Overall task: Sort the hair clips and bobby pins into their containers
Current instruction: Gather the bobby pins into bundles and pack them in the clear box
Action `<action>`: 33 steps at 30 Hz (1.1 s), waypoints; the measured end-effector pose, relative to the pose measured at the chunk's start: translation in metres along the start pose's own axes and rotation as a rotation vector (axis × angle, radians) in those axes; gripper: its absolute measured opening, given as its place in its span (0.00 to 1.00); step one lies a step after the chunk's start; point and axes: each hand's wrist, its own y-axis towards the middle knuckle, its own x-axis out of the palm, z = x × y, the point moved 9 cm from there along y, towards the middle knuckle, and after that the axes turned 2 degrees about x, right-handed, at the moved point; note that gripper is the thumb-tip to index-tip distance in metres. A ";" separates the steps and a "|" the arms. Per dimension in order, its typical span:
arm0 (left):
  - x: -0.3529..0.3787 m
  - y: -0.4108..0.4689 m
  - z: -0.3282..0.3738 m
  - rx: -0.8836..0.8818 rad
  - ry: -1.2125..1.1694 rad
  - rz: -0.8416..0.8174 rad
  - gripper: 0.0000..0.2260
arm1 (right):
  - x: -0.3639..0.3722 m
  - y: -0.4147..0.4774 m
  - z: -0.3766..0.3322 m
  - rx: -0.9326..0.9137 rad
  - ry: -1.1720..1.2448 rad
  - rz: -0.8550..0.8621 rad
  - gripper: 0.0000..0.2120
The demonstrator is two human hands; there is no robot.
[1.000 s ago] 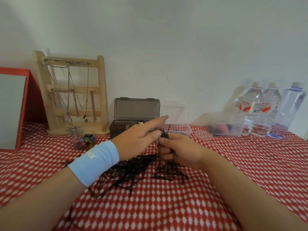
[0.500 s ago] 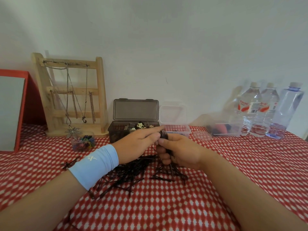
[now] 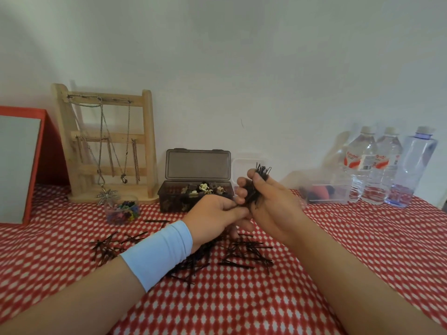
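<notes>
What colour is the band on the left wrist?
Light blue; the wristband shows clearly in the head view.

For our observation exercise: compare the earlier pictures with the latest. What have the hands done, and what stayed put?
The right hand has lifted its bundle of bobby pins off the pile, still gripping it. The left hand dropped from the bundle's top to its lower end. The loose pins, open dark box and water bottles stayed put.
</notes>
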 end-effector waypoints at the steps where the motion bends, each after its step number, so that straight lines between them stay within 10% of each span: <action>1: -0.001 0.000 -0.003 -0.033 -0.033 0.003 0.10 | 0.001 0.000 0.002 0.006 -0.023 -0.004 0.07; 9: 0.018 -0.009 -0.016 -0.299 -0.451 -0.134 0.10 | 0.003 -0.003 -0.008 -0.010 -0.052 0.046 0.09; 14: 0.030 -0.015 0.007 -0.290 -1.040 -0.143 0.21 | -0.008 -0.003 -0.020 -0.097 -0.165 0.170 0.09; 21: 0.031 -0.005 0.021 -0.234 -1.274 -0.191 0.25 | 0.009 -0.001 -0.025 -0.116 -0.587 0.118 0.11; 26: 0.006 0.007 0.010 -0.314 -0.553 -0.152 0.07 | 0.006 0.019 -0.033 0.046 -0.716 0.066 0.10; 33: -0.065 0.081 0.036 0.044 0.252 0.196 0.13 | -0.015 0.081 -0.050 -0.007 -1.822 -0.035 0.07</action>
